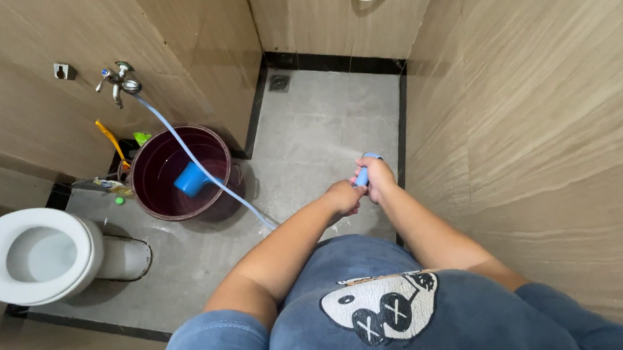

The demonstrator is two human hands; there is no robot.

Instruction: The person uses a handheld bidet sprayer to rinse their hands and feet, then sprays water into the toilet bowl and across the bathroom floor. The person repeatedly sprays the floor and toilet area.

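The blue shirt [380, 316] with a panda print fills the lower view. Left of it stands the white toilet [35, 253], then the maroon bucket [180, 173] holding a blue scoop [190, 180]. Above the grey floor, the 2 hands meet: right hand [380, 177] clenched around the blue hose end [364, 171], left hand [344, 197] fisted just beside it.

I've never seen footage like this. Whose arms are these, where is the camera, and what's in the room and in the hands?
The camera sits on a person's head and looks down, so the arms are their own. The left hand and right hand meet around a blue hose nozzle. Its pale hose runs from a wall tap over a dark red bucket holding water and a blue scoop. A white toilet stands on the grey tiled floor.
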